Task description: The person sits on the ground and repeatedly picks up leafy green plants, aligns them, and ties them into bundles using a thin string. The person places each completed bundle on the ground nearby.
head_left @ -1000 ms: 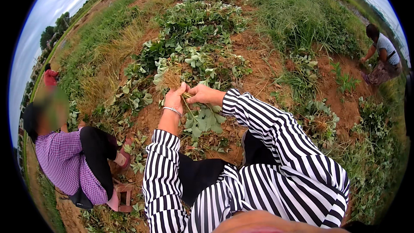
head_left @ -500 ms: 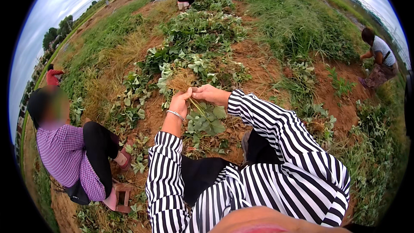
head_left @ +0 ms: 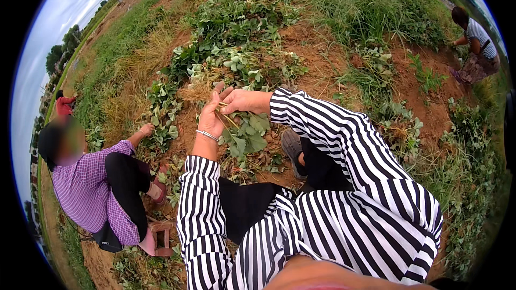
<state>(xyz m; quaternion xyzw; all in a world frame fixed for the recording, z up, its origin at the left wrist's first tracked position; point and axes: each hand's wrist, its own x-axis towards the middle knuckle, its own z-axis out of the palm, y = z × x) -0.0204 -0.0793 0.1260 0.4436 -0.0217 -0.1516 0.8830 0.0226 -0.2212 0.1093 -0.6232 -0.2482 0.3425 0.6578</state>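
Note:
A small bunch of uprooted strawberry seedlings is in front of me, with tan stringy roots point(head_left: 196, 92) pointing away and green leaves point(head_left: 248, 133) hanging toward my lap. My left hand point(head_left: 211, 117), with a silver bangle at the wrist, is closed round the bunch just below the roots. Thumb and fingers of my right hand point(head_left: 239, 101) pinch the thin stems right beside it. The two hands nearly touch, and the fingers partly hide the stems. Beneath the bunch lie leaves and reddish soil.
A bed of uprooted leafy plants point(head_left: 236, 21) stretches ahead. At left a person in a checked shirt point(head_left: 88, 182) sits on a small wooden stool point(head_left: 162, 236), one hand reaching into the plants. Another person point(head_left: 481, 43) crouches at far right. Tall grass point(head_left: 360, 8) grows ahead right.
My view has tilted down a little. My hands have shifted slightly left and nearer together on the stems. The person at left has stretched a hand out to the plants.

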